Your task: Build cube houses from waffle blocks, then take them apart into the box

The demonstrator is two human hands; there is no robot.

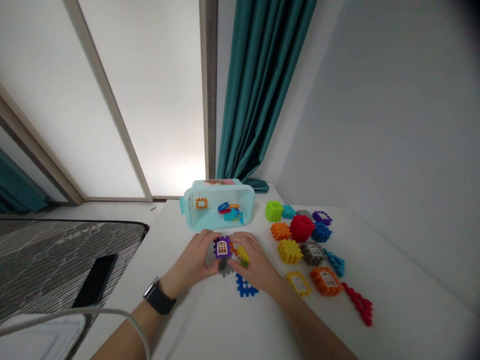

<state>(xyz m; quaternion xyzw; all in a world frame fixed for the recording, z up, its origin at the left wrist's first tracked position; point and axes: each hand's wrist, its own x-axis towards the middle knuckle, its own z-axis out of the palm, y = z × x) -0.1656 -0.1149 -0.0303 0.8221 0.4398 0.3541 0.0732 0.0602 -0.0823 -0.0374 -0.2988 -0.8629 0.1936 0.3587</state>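
Both hands meet over the white table, just in front of the plastic bin. My left hand [197, 257] pinches the left edge of a purple window block [222, 247], which has toothed edges and a white window frame. My right hand [251, 260] closes round its right side, where orange and yellow pieces [243, 255] show between the fingers; whether these are joined to the purple block I cannot tell. Under the hands lies a grey toothed piece [225, 268], partly covered. A blue toothed block [245, 286] lies flat beside my right wrist.
The light-blue bin [187, 212] holds an orange frame [201, 203] and several blue pieces [233, 215]. On the right stand several coloured block stacks, among them a red one [302, 228], and a red chain of pieces [358, 304]. A phone [95, 280] lies left, below a cable [93, 310].
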